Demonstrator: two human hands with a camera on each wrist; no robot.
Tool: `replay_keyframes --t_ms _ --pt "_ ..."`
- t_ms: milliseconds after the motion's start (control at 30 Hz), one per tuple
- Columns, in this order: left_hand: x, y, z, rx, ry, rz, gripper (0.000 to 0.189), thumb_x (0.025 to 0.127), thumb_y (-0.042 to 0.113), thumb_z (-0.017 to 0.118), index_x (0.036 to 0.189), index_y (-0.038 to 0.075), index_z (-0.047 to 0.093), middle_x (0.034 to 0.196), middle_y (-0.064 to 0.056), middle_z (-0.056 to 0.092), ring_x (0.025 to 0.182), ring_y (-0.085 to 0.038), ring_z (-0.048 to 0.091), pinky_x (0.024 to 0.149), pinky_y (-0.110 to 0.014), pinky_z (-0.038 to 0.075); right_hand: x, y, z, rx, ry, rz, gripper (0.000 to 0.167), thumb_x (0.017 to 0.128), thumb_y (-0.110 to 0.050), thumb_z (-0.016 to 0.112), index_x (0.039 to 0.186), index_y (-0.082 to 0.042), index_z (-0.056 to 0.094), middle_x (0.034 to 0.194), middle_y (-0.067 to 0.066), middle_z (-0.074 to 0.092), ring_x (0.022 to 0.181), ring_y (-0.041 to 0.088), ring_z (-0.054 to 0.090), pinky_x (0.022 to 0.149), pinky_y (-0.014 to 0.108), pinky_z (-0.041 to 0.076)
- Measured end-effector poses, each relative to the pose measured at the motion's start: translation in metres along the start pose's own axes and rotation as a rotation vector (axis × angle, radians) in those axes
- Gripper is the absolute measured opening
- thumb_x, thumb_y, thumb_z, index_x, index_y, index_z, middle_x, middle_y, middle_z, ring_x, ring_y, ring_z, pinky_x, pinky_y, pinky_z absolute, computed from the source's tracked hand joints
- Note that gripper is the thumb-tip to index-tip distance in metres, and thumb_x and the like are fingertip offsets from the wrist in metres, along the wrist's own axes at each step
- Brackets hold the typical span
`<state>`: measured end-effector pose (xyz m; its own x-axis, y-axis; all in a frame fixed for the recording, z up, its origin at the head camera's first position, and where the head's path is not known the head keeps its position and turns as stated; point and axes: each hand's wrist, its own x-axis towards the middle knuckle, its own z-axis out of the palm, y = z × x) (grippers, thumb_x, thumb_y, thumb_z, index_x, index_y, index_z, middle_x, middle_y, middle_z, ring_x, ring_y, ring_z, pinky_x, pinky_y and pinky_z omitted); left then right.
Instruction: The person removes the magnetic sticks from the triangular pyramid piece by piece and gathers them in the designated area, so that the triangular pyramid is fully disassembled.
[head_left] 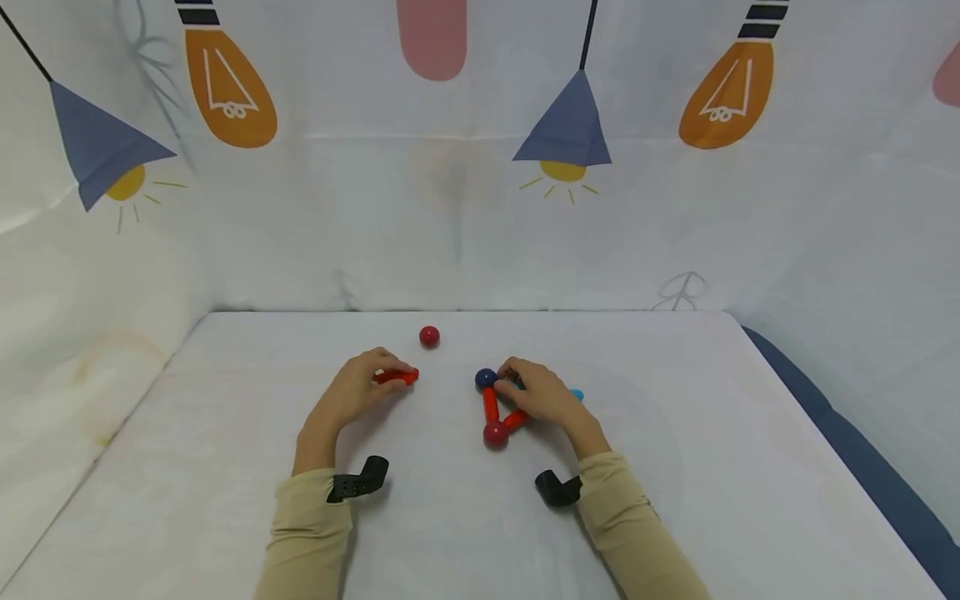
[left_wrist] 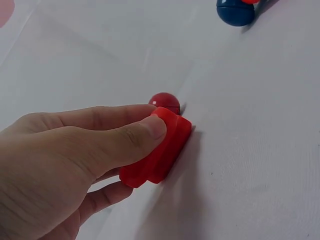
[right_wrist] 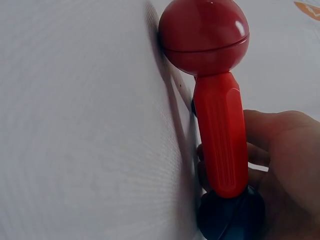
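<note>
My left hand [head_left: 360,387] pinches red magnetic rods [left_wrist: 157,147] between thumb and fingers; they look like two lying side by side. Just beyond them on the table is a loose red ball [head_left: 429,337]. To the right, my right hand [head_left: 543,392] curls over a frame of balls and rods and grips its far side. Its parts include a dark blue ball [head_left: 486,379], a red rod [head_left: 491,405], a red ball [head_left: 495,434] at the near corner and a second red rod [head_left: 517,420]. A light blue end [head_left: 577,394] pokes out past the hand, which hides the rest.
The white table [head_left: 450,517] ends at a white curtain [head_left: 465,233] printed with lamps and bulbs. Dark blue padding [head_left: 847,433] runs along the right edge. Black wrist cameras [head_left: 557,488] stick out inward from both sleeves.
</note>
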<state>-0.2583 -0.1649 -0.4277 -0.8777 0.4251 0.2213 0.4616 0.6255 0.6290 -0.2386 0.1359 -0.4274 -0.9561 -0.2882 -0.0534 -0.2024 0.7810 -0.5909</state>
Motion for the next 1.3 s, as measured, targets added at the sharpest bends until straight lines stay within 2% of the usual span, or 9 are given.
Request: replay_keyframes --t_ms 300,567,833,967,1100,1200,1300 --pt "0.0 0.001 0.005 0.006 -0.014 0.049 0.023 0.081 0.007 0.073 0.104 0.009 0.072 0.099 -0.005 0.065 0.096 -0.023 0.059 0.082 -0.04 0.049 0.0 -0.002 -0.002 -0.011 -0.026 0.009 0.022 0.094 -0.031 0.057 0.107 -0.013 0.061 0.098 0.0 0.063 0.087 0.014 0.055 0.083 0.034 0.048" --pt "0.001 0.0 0.008 0.058 -0.033 0.025 0.022 0.08 0.004 0.072 0.102 0.009 0.071 0.1 -0.01 0.063 0.097 -0.028 0.057 0.087 -0.044 0.047 -0.001 -0.004 -0.001 -0.019 -0.03 0.009 0.021 0.094 -0.031 0.057 0.106 -0.014 0.061 0.099 0.0 0.064 0.088 0.014 0.055 0.084 0.034 0.048" --pt "0.002 -0.002 0.009 0.062 0.001 0.041 0.022 0.08 0.005 0.073 0.101 0.009 0.07 0.102 -0.009 0.064 0.098 -0.026 0.056 0.086 -0.043 0.046 -0.004 0.003 -0.008 0.018 -0.084 -0.037 0.023 0.093 -0.028 0.057 0.111 -0.014 0.061 0.102 0.001 0.063 0.094 0.015 0.056 0.088 0.036 0.047" --pt "0.004 0.005 0.01 0.022 0.031 0.03 0.02 0.083 0.009 0.071 0.103 0.009 0.069 0.101 -0.008 0.062 0.096 -0.024 0.056 0.085 -0.042 0.047 -0.007 0.005 -0.012 0.031 -0.113 -0.028 0.022 0.092 -0.026 0.059 0.112 -0.016 0.061 0.101 0.001 0.062 0.094 0.015 0.055 0.088 0.035 0.047" --pt "0.012 0.021 0.025 -0.011 0.055 0.04 0.025 0.089 0.012 0.064 0.114 0.01 0.064 0.108 -0.011 0.059 0.097 -0.024 0.057 0.086 -0.042 0.049 -0.008 0.005 -0.013 0.018 -0.121 -0.038 0.021 0.093 -0.025 0.059 0.111 -0.016 0.061 0.101 0.001 0.063 0.094 0.015 0.056 0.088 0.035 0.048" --pt "0.019 0.036 0.041 -0.029 -0.002 0.065 0.033 0.091 0.009 0.059 0.124 0.013 0.058 0.123 -0.009 0.057 0.111 -0.024 0.055 0.095 -0.042 0.048 -0.009 0.004 -0.013 0.011 -0.126 -0.08 0.021 0.093 -0.025 0.059 0.111 -0.015 0.061 0.102 0.001 0.064 0.094 0.015 0.057 0.088 0.036 0.048" --pt "0.021 0.048 0.056 -0.041 -0.117 0.102 0.042 0.092 0.004 0.054 0.132 0.016 0.052 0.134 -0.005 0.054 0.125 -0.023 0.049 0.104 -0.042 0.043 -0.01 0.003 -0.012 0.008 -0.134 -0.139 0.021 0.093 -0.024 0.059 0.112 -0.014 0.061 0.102 0.002 0.064 0.095 0.016 0.057 0.087 0.037 0.049"
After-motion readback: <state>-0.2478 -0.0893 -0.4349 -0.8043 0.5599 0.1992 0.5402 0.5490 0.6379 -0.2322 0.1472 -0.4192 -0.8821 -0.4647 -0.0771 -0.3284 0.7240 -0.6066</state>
